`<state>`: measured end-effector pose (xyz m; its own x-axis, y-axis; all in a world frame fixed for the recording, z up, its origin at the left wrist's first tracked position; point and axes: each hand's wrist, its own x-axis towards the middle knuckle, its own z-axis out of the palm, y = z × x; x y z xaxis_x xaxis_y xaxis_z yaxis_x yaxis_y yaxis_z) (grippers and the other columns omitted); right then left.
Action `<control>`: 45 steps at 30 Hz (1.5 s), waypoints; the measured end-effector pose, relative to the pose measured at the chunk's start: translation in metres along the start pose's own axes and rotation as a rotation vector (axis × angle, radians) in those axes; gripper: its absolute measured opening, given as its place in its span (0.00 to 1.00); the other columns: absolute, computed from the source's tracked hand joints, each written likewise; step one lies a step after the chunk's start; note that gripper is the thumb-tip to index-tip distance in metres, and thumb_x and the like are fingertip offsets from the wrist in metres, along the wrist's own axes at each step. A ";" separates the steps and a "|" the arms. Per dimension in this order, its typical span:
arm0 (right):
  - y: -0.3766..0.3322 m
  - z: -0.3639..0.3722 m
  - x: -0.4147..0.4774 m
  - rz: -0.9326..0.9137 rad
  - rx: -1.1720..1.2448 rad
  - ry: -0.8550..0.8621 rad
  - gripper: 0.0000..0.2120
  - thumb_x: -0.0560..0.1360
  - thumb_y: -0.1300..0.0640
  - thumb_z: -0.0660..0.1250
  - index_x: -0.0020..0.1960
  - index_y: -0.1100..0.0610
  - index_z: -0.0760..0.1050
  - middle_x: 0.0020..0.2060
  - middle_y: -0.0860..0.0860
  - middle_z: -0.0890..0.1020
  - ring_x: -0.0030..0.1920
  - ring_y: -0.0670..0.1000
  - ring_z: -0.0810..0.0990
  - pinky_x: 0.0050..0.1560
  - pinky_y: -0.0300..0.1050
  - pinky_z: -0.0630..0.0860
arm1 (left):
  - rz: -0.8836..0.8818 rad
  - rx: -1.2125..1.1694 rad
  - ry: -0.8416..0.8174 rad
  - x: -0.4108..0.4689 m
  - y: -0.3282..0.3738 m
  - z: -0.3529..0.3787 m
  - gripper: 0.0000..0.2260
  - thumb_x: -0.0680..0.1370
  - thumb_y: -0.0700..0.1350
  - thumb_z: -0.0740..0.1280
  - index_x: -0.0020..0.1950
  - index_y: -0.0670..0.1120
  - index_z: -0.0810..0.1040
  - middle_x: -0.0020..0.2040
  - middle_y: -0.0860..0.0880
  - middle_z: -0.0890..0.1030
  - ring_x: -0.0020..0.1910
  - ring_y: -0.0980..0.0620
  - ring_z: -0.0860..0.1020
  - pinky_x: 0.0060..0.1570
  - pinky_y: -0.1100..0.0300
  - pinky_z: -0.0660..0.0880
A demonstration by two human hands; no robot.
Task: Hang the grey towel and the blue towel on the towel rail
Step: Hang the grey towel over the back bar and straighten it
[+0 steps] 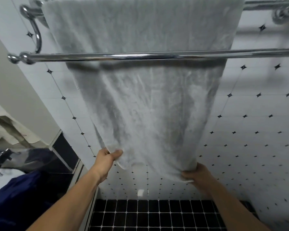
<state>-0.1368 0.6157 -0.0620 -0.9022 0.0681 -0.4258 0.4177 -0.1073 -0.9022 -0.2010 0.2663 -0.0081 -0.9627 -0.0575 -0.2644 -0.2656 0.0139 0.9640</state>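
Both hands are apart, one per bottom corner. Left hand pinches the lower left corner of the grey towel; right hand grips the lower right corner. Blue towel sits bunched at lower left, off the rail; what it lies on is unclear. Grey towel is draped over the towel rail top bar and hangs behind the front bar, against the tiled wall.

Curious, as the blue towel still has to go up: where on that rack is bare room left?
The front lower bar is bare along its visible length; the grey towel hangs behind it. The upper bar shows bare only right of the towel, up to the right bracket. Crowded: the towel's bottom corners, pinched by the left hand and right hand.
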 end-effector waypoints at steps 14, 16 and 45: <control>-0.074 -0.006 -0.006 -0.212 -0.173 0.213 0.13 0.72 0.56 0.74 0.56 0.51 0.79 0.52 0.50 0.82 0.51 0.51 0.80 0.46 0.46 0.75 | 0.033 0.021 0.215 0.001 0.015 -0.027 0.09 0.82 0.42 0.62 0.47 0.42 0.80 0.42 0.49 0.85 0.42 0.51 0.83 0.39 0.54 0.80; -0.123 -0.003 -0.016 -0.402 -0.145 0.231 0.10 0.73 0.55 0.73 0.54 0.48 0.80 0.49 0.48 0.85 0.50 0.49 0.82 0.45 0.43 0.76 | 0.062 0.023 0.220 0.001 0.026 -0.030 0.07 0.81 0.40 0.63 0.48 0.44 0.81 0.43 0.50 0.85 0.43 0.49 0.83 0.42 0.55 0.79; -0.265 0.024 -0.059 -0.503 0.031 -0.216 0.21 0.63 0.74 0.70 0.56 0.67 0.78 0.50 0.59 0.85 0.50 0.58 0.84 0.47 0.47 0.82 | 0.251 0.000 0.344 0.020 0.103 -0.060 0.10 0.80 0.38 0.65 0.41 0.44 0.82 0.43 0.48 0.83 0.44 0.47 0.80 0.54 0.52 0.75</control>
<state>-0.1967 0.6158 0.2040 -0.9927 -0.0863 0.0839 -0.0709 -0.1439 -0.9871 -0.2441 0.2070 0.0881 -0.9242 -0.3818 0.0032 -0.0254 0.0699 0.9972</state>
